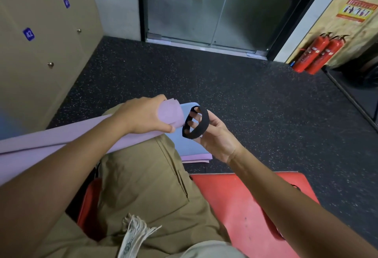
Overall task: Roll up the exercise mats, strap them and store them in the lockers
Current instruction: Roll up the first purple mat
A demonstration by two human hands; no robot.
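Step judged: strapping. Rolled mat (61,145) lies across lap, running from left edge to frame centre. Roll end gripped by left hand (143,115), fingers curled round it. Strap (196,122), black loop, held stretched open on fingers of right hand (212,132), just right of roll end, not yet on it. Second mat (188,145) lies on floor beneath. Lockers (41,42) stand upper left, doors closed. Next move probably calls for loop to be kept wide, aligned with roll end and slid over it while roll is kept tight.
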